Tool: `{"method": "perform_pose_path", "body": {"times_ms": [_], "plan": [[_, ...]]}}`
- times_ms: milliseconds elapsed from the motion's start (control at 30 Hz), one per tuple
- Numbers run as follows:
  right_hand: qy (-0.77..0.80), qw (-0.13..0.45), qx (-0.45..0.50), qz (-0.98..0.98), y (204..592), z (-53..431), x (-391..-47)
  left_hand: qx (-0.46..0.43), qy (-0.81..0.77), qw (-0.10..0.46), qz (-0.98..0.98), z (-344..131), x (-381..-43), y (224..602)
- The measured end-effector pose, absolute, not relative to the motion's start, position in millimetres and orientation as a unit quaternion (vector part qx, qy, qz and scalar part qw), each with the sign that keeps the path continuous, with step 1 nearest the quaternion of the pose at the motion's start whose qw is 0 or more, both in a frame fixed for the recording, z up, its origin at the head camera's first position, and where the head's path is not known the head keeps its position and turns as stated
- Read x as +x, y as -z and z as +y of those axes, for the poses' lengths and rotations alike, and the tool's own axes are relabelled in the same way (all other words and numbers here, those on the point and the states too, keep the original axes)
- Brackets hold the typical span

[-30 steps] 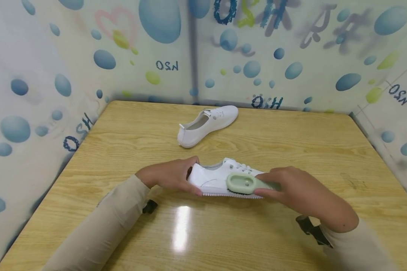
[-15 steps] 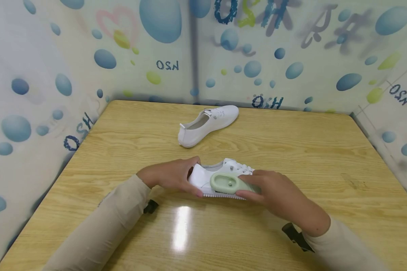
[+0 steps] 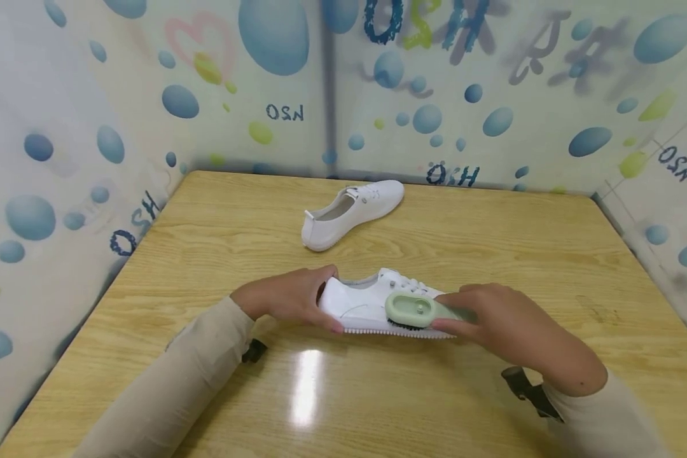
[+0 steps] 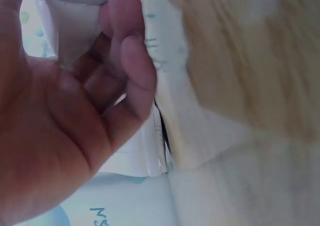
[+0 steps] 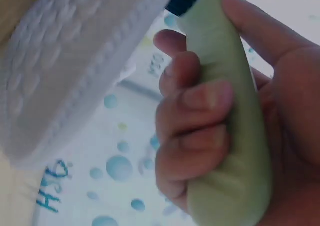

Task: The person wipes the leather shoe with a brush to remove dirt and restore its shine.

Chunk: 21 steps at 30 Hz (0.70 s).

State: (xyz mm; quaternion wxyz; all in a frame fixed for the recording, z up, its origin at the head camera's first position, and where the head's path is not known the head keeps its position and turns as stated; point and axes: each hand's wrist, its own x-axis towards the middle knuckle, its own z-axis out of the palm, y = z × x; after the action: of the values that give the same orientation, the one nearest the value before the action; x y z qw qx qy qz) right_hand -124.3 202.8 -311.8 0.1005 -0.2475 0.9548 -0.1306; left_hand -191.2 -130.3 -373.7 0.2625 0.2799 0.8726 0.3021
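A white lace-up shoe (image 3: pixel 357 302) is held side-on over the table, its studded sole edge facing down and toward me. My left hand (image 3: pixel 292 298) grips the shoe's heel, thumb low near the sole. In the left wrist view the left hand's fingers (image 4: pixel 137 65) curl at the white shoe. My right hand (image 3: pixel 489 321) holds a light green shoe brush (image 3: pixel 410 310) by its handle, with dark bristles against the shoe's side. The right wrist view shows the fingers wrapped round the green handle (image 5: pixel 232 136), and the shoe's textured sole (image 5: pixel 65 70) beside it.
A second white shoe (image 3: pixel 352 215) lies farther back on the wooden table (image 3: pixel 492 235), toe pointing right. Walls with blue and green spots (image 3: pixel 426 119) stand behind the table and at both sides. Dark straps (image 3: pixel 531 393) hang at the wrists.
The brush in my right hand slid left along the shoe's side toward the heel, then back right toward the toe. My left hand and the shoe stayed nearly in place.
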Motion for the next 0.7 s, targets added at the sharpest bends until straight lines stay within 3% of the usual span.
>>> {"method": "perform_pose_path", "body": {"times_ms": [233, 467, 700], "plan": [[0.127, 0.078, -0.249, 0.957, 322.8, 205.0, -129.4, 0.273, -0.24, 0.166, 0.917, -137.2, -189.2, 373.3], [0.139, 0.11, -0.243, 0.954, 324.5, 214.7, -137.0, 0.271, -0.142, 0.087, 0.948, -139.4, -179.7, 373.6], [0.149, 0.099, -0.226, 0.958, 326.4, 226.9, -146.6, 0.268, -0.098, 0.03, 0.958, -139.9, -172.8, 370.6]]}}
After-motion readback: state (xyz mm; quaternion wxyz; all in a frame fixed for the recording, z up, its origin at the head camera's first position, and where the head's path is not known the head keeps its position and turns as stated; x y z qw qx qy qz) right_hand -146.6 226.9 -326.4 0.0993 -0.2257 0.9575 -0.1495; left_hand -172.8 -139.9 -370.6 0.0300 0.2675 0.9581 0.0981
